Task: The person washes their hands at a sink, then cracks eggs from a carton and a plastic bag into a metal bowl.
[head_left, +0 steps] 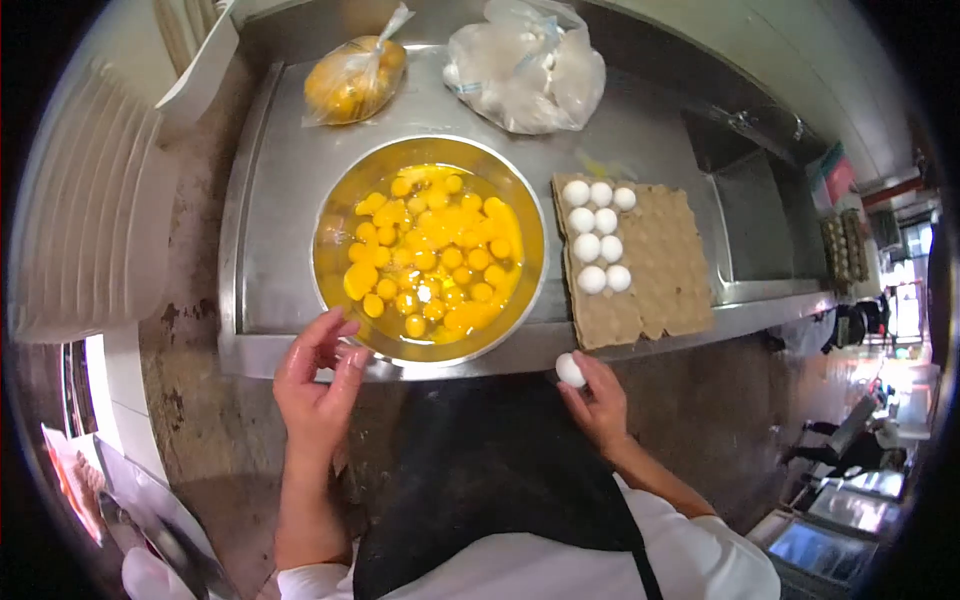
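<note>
A white egg (571, 370) is held in the fingers of my right hand (598, 402), just in front of the counter edge. My left hand (322, 380) is beside the lower left rim of a large metal bowl (531, 300), fingers apart and curved, with nothing in them. Many cracked eggs, with yellow yolks (425, 260) in clear whites, fill the bowl. To its right lies a brown cardboard egg tray (660, 255); several white eggs (606, 221) sit in its left columns, and its other cups hold none.
Behind the bowl, a knotted plastic bag (357, 82) holds orange-yellow contents, and a larger clear bag (527, 75) holds whitish ones. All stand on a steel counter (275, 220). A sink basin (755, 215) is at the right. Pale stacked trays (90, 200) are at the left.
</note>
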A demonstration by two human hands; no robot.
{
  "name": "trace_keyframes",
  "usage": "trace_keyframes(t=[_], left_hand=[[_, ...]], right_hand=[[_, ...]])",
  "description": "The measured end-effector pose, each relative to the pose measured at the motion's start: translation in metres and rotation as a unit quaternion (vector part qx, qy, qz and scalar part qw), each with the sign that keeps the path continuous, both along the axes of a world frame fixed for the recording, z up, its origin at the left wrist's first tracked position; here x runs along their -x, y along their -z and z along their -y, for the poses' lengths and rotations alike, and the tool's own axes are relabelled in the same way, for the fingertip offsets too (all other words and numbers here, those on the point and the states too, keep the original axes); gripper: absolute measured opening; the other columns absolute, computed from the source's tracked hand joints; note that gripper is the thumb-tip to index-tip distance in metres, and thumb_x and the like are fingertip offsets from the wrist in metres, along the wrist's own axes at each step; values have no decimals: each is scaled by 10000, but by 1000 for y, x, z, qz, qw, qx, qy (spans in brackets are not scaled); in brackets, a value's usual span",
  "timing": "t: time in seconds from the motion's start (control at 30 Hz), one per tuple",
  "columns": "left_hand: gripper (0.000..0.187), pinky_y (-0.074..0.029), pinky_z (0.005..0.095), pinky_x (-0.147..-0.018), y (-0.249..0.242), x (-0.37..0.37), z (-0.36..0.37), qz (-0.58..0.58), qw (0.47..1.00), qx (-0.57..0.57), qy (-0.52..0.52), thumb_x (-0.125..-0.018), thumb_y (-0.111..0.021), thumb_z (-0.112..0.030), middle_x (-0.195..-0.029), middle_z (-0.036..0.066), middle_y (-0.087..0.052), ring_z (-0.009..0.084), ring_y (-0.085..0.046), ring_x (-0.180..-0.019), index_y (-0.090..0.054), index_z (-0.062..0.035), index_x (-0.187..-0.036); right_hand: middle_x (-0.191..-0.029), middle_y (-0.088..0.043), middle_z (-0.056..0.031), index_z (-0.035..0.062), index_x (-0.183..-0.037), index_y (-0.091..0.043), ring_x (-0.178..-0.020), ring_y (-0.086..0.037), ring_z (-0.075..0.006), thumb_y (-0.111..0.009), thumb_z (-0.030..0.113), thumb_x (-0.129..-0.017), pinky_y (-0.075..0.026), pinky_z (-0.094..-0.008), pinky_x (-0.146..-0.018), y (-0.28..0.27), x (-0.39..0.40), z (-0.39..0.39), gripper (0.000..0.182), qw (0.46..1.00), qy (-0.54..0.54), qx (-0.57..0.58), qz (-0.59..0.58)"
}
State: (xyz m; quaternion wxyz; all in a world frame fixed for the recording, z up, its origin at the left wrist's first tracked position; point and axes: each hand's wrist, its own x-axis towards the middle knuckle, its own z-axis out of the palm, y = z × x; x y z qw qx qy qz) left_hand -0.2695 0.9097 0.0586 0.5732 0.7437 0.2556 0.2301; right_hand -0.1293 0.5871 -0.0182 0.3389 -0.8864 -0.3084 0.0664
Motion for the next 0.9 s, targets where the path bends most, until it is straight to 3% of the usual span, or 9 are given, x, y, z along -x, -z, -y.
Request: trace_keyframes(t=[0.07,0.3,0.4,0.47,0.5,0.57,0.6,0.7,0.9], left_hand=[[447,-476,262,-834,2,2,-3,-3,1000,-19,13,-871,-666,-70,-1097,132,-648,128,-609,-917,-526,20,-1285],[455,-476,262,-843,-6,-7,-7,-9,997,-53,58,-861,-673,-66,-1092,137,-653,129,-614,-901,-528,16,-1284],[447,-509,244,-705,0,-10,-5,26,997,-66,42,-791,-718,-22,-1045,147,-683,125,-649,-808,-590,7,-1219],[441,-512,255,-710,2,-13,-3,-7,995,-77,66,-763,-743,-33,-1033,114,-690,121,-647,-826,-622,-13,-1187],[452,-514,269,-713,-2,-18,2,-18,993,-78,81,-736,-781,-71,-1016,90,-694,125,-643,-831,-644,-34,-1165],[454,-514,274,-713,-3,-28,10,-12,989,-78,124,-736,-790,-95,-1013,89,-694,133,-641,-828,-646,-39,-1163],[457,-514,278,-712,-4,-34,14,-7,983,-75,169,-736,-798,-118,-1010,89,-694,140,-640,-824,-649,-43,-1161],[468,-501,244,-726,-12,-53,29,-18,984,-24,176,-751,-778,-96,-1051,72,-679,100,-611,-828,-632,-35,-1191],[419,-501,249,-697,-21,-85,36,-24,988,-51,146,-753,-787,-133,-976,62,-690,109,-615,-769,-663,-55,-1146]], right_hand=[[-1101,-641,-150,32,-1135,-631,-973,-645,-283,-754,161,-795,-533,-355,-820,17,4,3,384,993,-9,-52,107],[-1092,-642,-156,42,-1122,-640,-947,-642,-326,-782,165,-756,-529,-375,-820,31,12,-8,411,995,20,-22,95],[-1088,-644,-151,34,-1130,-634,-957,-649,-292,-774,153,-773,-531,-368,-818,18,13,-19,401,992,20,-49,116],[-1062,-650,-126,44,-1207,-589,-880,-651,-228,-704,169,-853,-535,-337,-734,-4,13,-36,393,982,73,-166,-55],[-1062,-650,-126,44,-1207,-589,-880,-651,-228,-704,169,-853,-535,-337,-734,-19,10,-46,393,981,69,-171,-54],[-984,-645,-101,58,-1268,-537,-765,-620,-162,-548,275,-955,-506,-293,-638,-47,-5,-68,381,839,81,-309,-440],[-984,-645,-101,58,-1268,-537,-765,-620,-162,-548,275,-955,-506,-293,-638,-51,-13,-78,381,840,76,-308,-439],[-871,-616,-81,69,-1252,-522,-672,-579,-136,-311,368,-1021,-472,-263,-581,-63,-32,-108,433,764,12,-302,-570],[-910,-609,-52,76,-1213,-525,-675,-569,-94,-312,382,-1036,-452,-227,-581,-76,-49,-139,413,812,-47,-253,-524]])
